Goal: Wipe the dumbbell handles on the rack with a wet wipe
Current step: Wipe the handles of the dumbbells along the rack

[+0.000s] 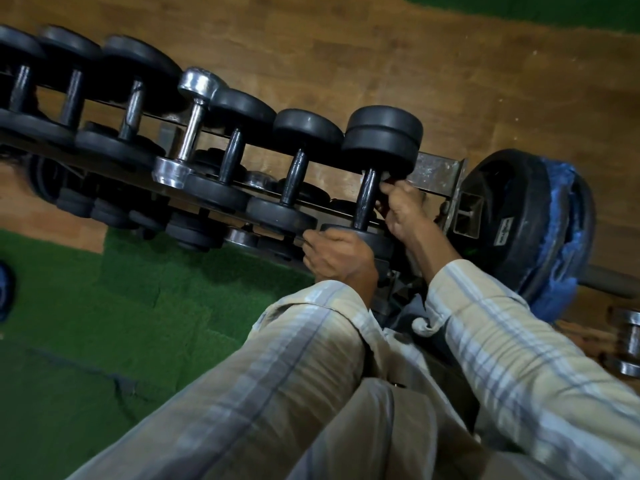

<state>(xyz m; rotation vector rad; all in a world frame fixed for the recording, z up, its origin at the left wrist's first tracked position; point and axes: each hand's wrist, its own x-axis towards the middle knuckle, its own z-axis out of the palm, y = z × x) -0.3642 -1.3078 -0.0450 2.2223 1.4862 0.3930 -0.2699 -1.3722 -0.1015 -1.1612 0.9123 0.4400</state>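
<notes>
Dumbbell [366, 199]: last on the rack [437, 174], right end, handle upright in view.
Left hand [334, 256]: fingers curled over the near weight head, gripping it.
Right hand [401, 209]: beside the handle, fingers bent against it; grip cannot be confirmed.
Wipe: not discernible.
</notes>
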